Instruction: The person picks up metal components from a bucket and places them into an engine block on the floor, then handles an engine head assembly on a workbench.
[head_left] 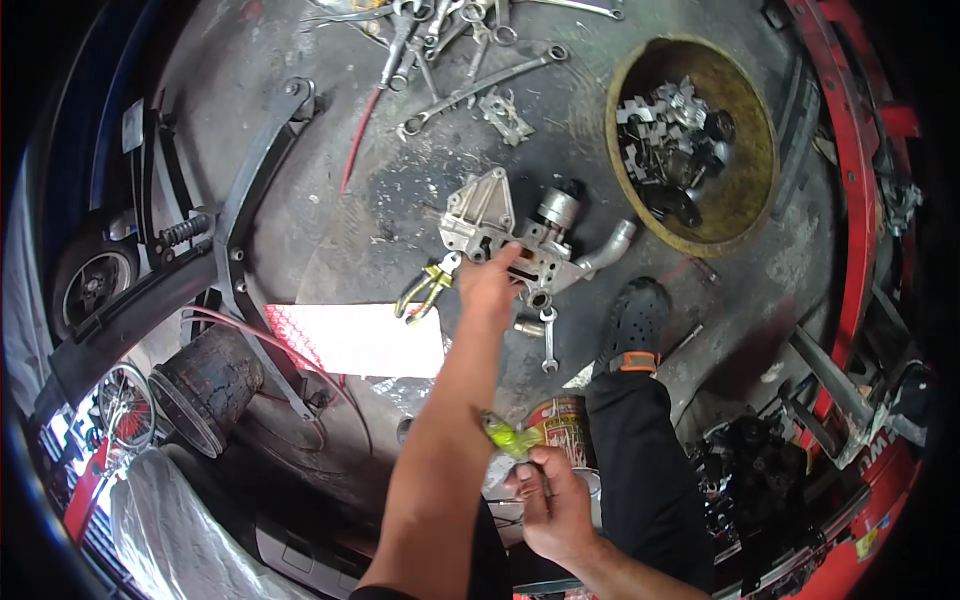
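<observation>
My left hand (487, 285) grips the near side of a silver cast-metal engine part (480, 212), which lies on the floor. The part has a triangular bracket, a round cylinder with a black end and a bent pipe. Some of its middle is hidden under my fingers. Close to my body, my right hand (560, 505) is closed round a small tool with a bright yellow-green handle (512, 437); its exact kind is unclear. Pliers (428, 290) with yellow-and-black handles lie beside my left hand. Near the part's lower end are a combination wrench (549, 340) and a short metal cylinder (528, 327).
A yellowish basin (625, 190) of metal parts stands at the far right. Several wrenches (480, 90) and a red-handled tool (362, 140) lie ahead. A painted can (562, 430) sits by my right leg. Left are a black metal arm (262, 150) and a rusty drum (210, 385).
</observation>
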